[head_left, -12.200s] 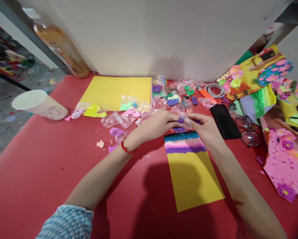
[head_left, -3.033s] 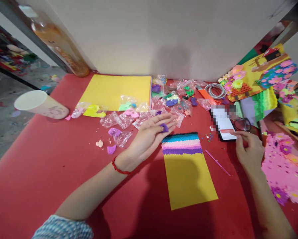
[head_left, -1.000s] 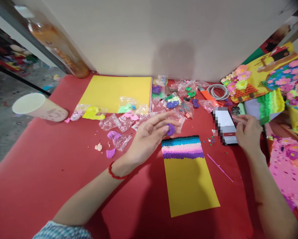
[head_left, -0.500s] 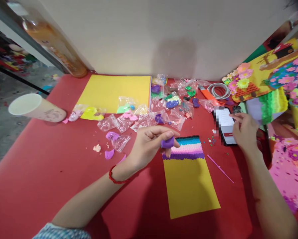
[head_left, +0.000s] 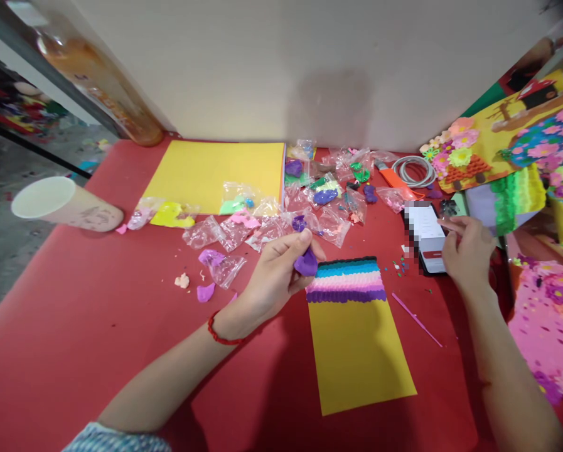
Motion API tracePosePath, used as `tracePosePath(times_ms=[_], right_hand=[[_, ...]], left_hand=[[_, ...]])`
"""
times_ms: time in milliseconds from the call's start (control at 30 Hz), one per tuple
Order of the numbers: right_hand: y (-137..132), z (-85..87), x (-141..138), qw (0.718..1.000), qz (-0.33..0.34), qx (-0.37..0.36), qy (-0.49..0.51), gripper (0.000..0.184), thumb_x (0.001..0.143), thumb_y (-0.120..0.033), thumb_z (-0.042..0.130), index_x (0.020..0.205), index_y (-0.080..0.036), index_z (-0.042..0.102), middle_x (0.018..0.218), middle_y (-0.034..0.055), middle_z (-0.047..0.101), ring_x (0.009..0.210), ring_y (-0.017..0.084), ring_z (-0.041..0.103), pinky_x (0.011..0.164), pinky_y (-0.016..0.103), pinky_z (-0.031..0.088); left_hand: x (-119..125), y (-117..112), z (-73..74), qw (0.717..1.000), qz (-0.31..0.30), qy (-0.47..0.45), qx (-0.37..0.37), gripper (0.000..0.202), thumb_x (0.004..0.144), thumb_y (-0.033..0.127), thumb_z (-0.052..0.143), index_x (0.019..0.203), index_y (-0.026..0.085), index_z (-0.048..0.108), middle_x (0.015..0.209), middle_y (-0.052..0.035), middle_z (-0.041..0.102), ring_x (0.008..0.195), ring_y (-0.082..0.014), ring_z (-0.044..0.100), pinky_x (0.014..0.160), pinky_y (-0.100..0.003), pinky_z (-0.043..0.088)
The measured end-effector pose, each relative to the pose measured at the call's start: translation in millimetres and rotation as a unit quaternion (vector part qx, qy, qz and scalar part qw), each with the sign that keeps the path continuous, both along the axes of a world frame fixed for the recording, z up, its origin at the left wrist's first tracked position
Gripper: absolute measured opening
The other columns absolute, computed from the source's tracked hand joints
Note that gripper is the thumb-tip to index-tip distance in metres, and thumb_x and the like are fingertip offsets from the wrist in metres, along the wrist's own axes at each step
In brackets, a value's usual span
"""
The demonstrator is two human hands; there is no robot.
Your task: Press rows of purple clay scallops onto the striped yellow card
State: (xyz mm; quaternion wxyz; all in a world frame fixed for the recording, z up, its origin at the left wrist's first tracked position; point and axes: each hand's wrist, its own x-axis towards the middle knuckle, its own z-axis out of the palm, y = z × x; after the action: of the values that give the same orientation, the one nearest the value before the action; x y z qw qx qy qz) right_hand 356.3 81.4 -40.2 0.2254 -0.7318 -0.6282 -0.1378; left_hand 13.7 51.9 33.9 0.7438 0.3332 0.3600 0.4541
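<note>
My left hand (head_left: 276, 273) is curled around a lump of purple clay (head_left: 305, 263), pinched between thumb and fingers just left of a yellow card (head_left: 361, 355). The card's top carries rows of black, blue, pink and purple clay scales (head_left: 347, 279). My right hand (head_left: 467, 251) rests on a phone (head_left: 427, 235) with its screen lit, one finger stretched over the screen. A thin pink stick (head_left: 415, 311) lies on the red table (head_left: 97, 326) between the card and my right arm.
Several small plastic bags of coloured clay (head_left: 309, 194) are scattered behind the card. A large yellow sheet (head_left: 215, 169), a paper cup (head_left: 59, 204) on its side, a bottle (head_left: 97, 88), a coiled cable (head_left: 410, 169) and finished clay pictures (head_left: 502, 144) surround them.
My left hand has closed from a flat palm into a pinch on the purple clay and dropped nearer the card. My right hand has stayed on the phone, shifting slightly.
</note>
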Motion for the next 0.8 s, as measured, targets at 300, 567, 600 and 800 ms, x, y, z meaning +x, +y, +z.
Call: tracePosePath(times_ms=[300, 567, 600, 800], right_hand=[[0, -2.9, 1, 1.000, 0.003, -0.003, 0.003, 0.028, 0.075, -0.021, 0.037, 0.100, -0.017, 0.049, 0.102, 0.0142, 0.062, 0.097, 0.031, 0.056, 0.083, 0.047, 0.037], [-5, -2.3, 1, 1.000, -0.002, 0.009, 0.009, 0.027, 0.073, -0.020, 0.038, 0.099, -0.018, 0.047, 0.100, 0.0139, 0.062, 0.096, 0.031, 0.056, 0.083, 0.049, 0.038], [-8, -1.2, 1, 1.000, -0.006, 0.013, 0.010, 0.027, 0.073, -0.019, 0.038, 0.099, -0.018, 0.047, 0.098, 0.0137, 0.062, 0.096, 0.032, 0.056, 0.083, 0.049, 0.038], [-21, -0.5, 1, 1.000, -0.019, 0.018, 0.010, 0.023, 0.072, -0.019, 0.038, 0.093, -0.019, 0.046, 0.093, 0.0142, 0.063, 0.093, 0.034, 0.056, 0.080, 0.051, 0.039]], left_hand=[[-1, 2, 2.0, 0.999, 0.003, -0.032, -0.018, 0.055, 0.081, 0.053, 0.055, 0.045, 0.014, 0.041, 0.042, 0.0063, 0.029, 0.034, -0.0018, 0.028, 0.037, -0.019, 0.019], [-2, 2, 0.6, 0.999, -0.026, 0.008, 0.025, 0.031, 0.072, 0.045, 0.066, 0.064, 0.016, 0.056, 0.051, 0.0045, 0.046, 0.040, -0.0048, 0.038, 0.038, -0.020, 0.027], [-2, 2, 1.1, 0.999, -0.032, 0.011, 0.037, 0.028, 0.070, 0.041, 0.069, 0.066, 0.016, 0.057, 0.052, 0.0045, 0.048, 0.041, -0.0049, 0.039, 0.039, -0.019, 0.029], [-1, 1, 1.5, 0.997, -0.064, 0.023, 0.046, 0.014, 0.073, 0.027, 0.067, 0.076, 0.017, 0.059, 0.056, 0.0040, 0.052, 0.046, -0.0059, 0.047, 0.047, -0.019, 0.038]])
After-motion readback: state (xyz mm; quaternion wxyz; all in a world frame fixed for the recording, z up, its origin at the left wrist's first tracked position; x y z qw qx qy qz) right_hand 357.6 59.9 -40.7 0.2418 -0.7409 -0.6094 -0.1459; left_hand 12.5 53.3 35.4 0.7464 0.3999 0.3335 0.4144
